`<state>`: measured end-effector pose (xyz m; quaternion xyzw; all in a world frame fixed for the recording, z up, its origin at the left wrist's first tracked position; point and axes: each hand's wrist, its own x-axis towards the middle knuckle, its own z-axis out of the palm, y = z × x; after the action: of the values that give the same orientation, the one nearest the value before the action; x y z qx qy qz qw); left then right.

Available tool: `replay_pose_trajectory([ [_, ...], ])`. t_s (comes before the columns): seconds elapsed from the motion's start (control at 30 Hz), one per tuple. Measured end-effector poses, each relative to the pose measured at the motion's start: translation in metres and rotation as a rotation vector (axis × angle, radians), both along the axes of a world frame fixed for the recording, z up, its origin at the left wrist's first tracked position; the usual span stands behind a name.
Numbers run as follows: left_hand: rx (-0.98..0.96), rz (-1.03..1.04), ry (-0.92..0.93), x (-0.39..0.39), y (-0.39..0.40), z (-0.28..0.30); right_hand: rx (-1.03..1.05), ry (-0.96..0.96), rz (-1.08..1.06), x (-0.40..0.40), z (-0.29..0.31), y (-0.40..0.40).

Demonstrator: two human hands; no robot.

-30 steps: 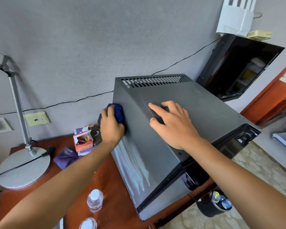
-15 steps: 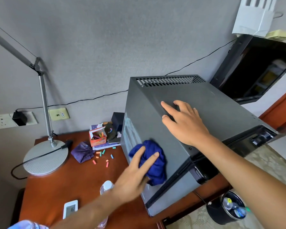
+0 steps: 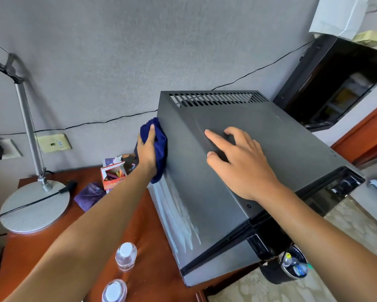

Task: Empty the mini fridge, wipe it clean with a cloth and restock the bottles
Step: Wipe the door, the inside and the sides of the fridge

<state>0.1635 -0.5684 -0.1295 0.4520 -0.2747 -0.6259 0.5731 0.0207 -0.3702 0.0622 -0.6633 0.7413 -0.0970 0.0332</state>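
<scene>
Blue cloth: bunched under left hand, fingers clamped on it, pressed to fridge side near top rear corner.
Right hand: flat on fridge top, fingers apart, steadying.
Fridge: on bench, door shut; wet streaks low on side.
Bottles: two on bench, by fridge front.
Progress: looks emptied; outside wipe underway; inside not visible; restock left.
</scene>
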Motion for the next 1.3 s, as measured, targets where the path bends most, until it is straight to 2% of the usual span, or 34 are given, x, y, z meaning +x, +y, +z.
replay_pose_trajectory([
  [0.17,-0.145,-0.032,0.015,-0.010,0.035,0.009,0.014,-0.015,-0.011,0.001,0.001,0.001],
  [0.3,-0.311,-0.031,-0.038,-0.027,0.113,0.008,0.028,-0.004,-0.017,0.002,0.000,0.000],
  [0.47,-0.240,-0.088,-0.092,-0.053,0.265,-0.016,0.036,0.014,-0.008,0.000,-0.004,-0.001],
  [0.57,-0.151,-0.138,-0.094,-0.058,0.312,-0.033,0.050,0.009,-0.012,0.001,-0.003,0.001],
  [0.83,0.101,-0.213,-0.116,-0.048,0.309,-0.082,0.065,0.010,-0.017,0.004,0.001,0.005],
  [0.97,0.184,-0.328,-0.299,-0.031,0.273,-0.135,0.068,0.006,-0.022,0.005,0.002,0.006],
  [1.1,0.256,-0.419,-0.573,-0.020,0.235,-0.193,0.061,-0.010,-0.031,0.007,0.004,0.007],
  [1.3,0.414,-0.445,-0.690,-0.029,0.230,-0.191,0.052,-0.019,-0.022,0.004,0.005,0.004],
])
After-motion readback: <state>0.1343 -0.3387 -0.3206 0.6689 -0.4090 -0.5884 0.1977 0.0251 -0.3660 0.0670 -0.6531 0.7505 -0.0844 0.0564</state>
